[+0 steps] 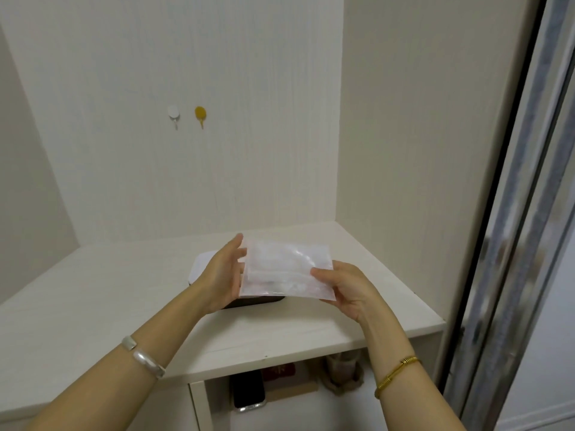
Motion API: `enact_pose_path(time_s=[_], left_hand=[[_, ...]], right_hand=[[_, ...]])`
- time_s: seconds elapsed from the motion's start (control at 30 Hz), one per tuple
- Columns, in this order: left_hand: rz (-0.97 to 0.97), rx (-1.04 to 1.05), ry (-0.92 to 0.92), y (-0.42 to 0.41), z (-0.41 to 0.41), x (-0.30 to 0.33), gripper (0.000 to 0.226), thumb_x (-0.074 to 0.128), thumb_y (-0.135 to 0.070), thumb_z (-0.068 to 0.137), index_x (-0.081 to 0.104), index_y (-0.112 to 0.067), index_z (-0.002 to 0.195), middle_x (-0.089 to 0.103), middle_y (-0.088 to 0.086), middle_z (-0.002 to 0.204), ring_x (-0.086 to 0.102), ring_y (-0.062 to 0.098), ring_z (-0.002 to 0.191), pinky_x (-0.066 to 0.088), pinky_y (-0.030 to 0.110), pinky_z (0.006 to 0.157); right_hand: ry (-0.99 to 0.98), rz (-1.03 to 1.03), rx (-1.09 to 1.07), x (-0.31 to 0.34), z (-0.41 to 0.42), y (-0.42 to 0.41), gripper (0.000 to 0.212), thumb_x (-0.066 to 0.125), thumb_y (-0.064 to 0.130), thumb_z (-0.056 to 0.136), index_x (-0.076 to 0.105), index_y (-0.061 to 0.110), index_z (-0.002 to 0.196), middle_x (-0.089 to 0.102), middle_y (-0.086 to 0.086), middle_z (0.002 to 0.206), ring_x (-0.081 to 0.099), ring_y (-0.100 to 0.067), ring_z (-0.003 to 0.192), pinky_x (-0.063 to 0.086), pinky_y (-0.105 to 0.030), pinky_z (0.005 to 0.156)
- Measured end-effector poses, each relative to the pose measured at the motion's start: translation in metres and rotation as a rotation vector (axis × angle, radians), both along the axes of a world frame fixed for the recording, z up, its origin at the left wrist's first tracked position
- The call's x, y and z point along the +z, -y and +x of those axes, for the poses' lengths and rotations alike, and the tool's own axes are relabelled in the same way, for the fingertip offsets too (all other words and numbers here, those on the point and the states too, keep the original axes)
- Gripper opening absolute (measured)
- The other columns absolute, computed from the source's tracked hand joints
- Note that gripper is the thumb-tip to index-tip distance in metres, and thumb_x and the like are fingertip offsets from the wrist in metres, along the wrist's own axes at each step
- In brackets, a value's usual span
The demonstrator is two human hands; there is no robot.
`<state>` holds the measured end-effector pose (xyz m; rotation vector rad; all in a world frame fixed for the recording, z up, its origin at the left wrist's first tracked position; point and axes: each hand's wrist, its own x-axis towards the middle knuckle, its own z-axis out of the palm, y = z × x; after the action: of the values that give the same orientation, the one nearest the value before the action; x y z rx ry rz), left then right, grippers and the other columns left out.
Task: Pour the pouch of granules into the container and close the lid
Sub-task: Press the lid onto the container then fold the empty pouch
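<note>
**Pouch held level over a half-hidden container**

The pouch [286,269], a pale translucent packet, sat just below the middle of the frame, held in the air above the white shelf [93,290]. Its long axis ran left to right across the picture, nearly level, with its flat face turned toward the camera. No opening could be made out along any edge.

The left hand [222,275] cupped the pouch's left short edge, fingers curled round behind it and the thumb raised at the top corner. The right hand [348,290] pinched the lower right corner between thumb and fingers. Both hands were closed on the packet, one at each end, neither clearly nearer to it than the other.

The container [242,301] lay directly behind and below the pouch, resting on the shelf: a dark body showed under the packet's lower edge, and a white piece, probably its lid, showed to the left past the left wrist. Whether that lid was open or seated could not be told, since hands and pouch covered most of it.

To pour, the pouch would likely need one end opened and tipped downward over the container.

Two small hooks [186,115] hung on the back wall in the upper left. Nothing on the shelf stood between pouch and container.
</note>
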<state>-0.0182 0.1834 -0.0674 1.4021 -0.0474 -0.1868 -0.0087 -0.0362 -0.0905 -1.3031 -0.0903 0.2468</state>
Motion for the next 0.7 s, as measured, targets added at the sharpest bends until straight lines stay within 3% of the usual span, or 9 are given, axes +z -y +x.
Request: enact_pose_path(time_s=[0.07, 0.2, 0.33, 0.4, 0.53, 0.63, 0.7], left_hand=[[0.053, -0.056, -0.033, 0.005, -0.003, -0.003, 0.036, 0.053, -0.044, 0.087, 0.067, -0.017, 0.105, 0.076, 0.004, 0.092, 0.073, 0.024, 0.082, 0.057, 0.029, 0.056], [0.163, -0.019, 0.047, 0.01, -0.005, -0.007, 0.028, 0.065, -0.009, 0.082, 0.064, -0.008, 0.109, 0.076, 0.003, 0.086, 0.073, 0.017, 0.074, 0.054, 0.023, 0.055], [0.187, -0.007, 0.044, 0.004, -0.005, -0.005, 0.029, 0.066, -0.006, 0.081, 0.064, -0.011, 0.109, 0.073, 0.003, 0.092, 0.07, 0.013, 0.07, 0.053, 0.02, 0.055], [0.185, -0.021, -0.021, 0.002, -0.005, -0.007, 0.023, 0.064, -0.006, 0.083, 0.065, -0.011, 0.106, 0.07, 0.001, 0.086, 0.064, 0.007, 0.057, 0.049, 0.014, 0.048], [-0.024, -0.082, -0.156, -0.003, -0.004, -0.01, 0.014, 0.054, -0.003, 0.088, 0.061, -0.001, 0.1, 0.063, 0.006, 0.055, 0.048, 0.005, 0.031, 0.037, 0.01, 0.028], [-0.192, -0.13, -0.179, -0.004, -0.004, -0.008, 0.019, 0.049, -0.001, 0.089, 0.063, 0.0, 0.1, 0.061, 0.007, 0.053, 0.055, 0.007, 0.034, 0.043, 0.012, 0.03], [-0.197, -0.158, -0.144, -0.003, -0.006, -0.007, 0.021, 0.045, -0.001, 0.091, 0.063, 0.002, 0.103, 0.063, 0.008, 0.055, 0.059, 0.008, 0.038, 0.047, 0.013, 0.034]], right_hand=[[0.072, -0.044, -0.053, 0.001, -0.002, -0.005, 0.025, 0.063, -0.001, 0.084, 0.064, 0.0, 0.109, 0.072, -0.012, 0.099, 0.07, -0.023, 0.082, 0.057, -0.026, 0.062], [0.121, -0.087, -0.045, 0.002, -0.004, -0.004, 0.026, 0.066, 0.0, 0.081, 0.066, 0.003, 0.107, 0.072, -0.011, 0.101, 0.07, -0.023, 0.086, 0.057, -0.024, 0.063], [0.08, -0.195, 0.05, 0.005, -0.008, 0.006, 0.015, 0.065, 0.001, 0.082, 0.066, 0.01, 0.095, 0.069, -0.005, 0.094, 0.065, -0.017, 0.074, 0.053, -0.017, 0.051], [0.05, -0.18, 0.086, 0.007, -0.006, 0.012, 0.017, 0.061, -0.002, 0.084, 0.066, 0.012, 0.092, 0.068, -0.004, 0.088, 0.063, -0.013, 0.064, 0.051, -0.016, 0.049], [-0.053, 0.03, 0.085, 0.009, -0.004, 0.021, 0.019, 0.053, -0.009, 0.087, 0.068, 0.002, 0.093, 0.074, -0.005, 0.07, 0.069, -0.01, 0.054, 0.053, -0.014, 0.046], [-0.081, 0.091, 0.088, 0.01, -0.006, 0.02, 0.015, 0.055, -0.007, 0.088, 0.068, 0.0, 0.088, 0.075, -0.005, 0.067, 0.071, -0.011, 0.056, 0.054, -0.013, 0.046], [-0.081, 0.065, 0.078, 0.01, -0.008, 0.018, 0.011, 0.057, -0.005, 0.088, 0.067, 0.0, 0.089, 0.073, -0.006, 0.072, 0.071, -0.009, 0.054, 0.052, -0.012, 0.044]])
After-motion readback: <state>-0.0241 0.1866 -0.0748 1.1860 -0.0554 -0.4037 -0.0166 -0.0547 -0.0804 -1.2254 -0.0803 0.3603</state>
